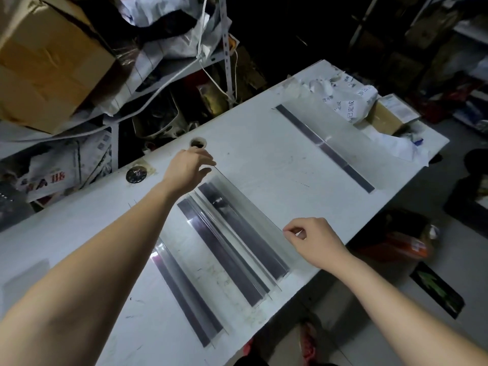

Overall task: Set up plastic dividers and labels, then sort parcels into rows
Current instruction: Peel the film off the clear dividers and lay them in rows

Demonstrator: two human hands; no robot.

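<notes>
While both hands pinch its ends, clear divider (pixel 248 204) runs diagonally, far-left to near-right

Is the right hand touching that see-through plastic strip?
Touching. The head view shows the right hand pinching the near end of the clear divider between thumb and forefinger.

Head view: high, close, tilted down over the white table (pixel 264 133)
Facing: forward, shelving beyond, perhaps slightly leftward
</notes>
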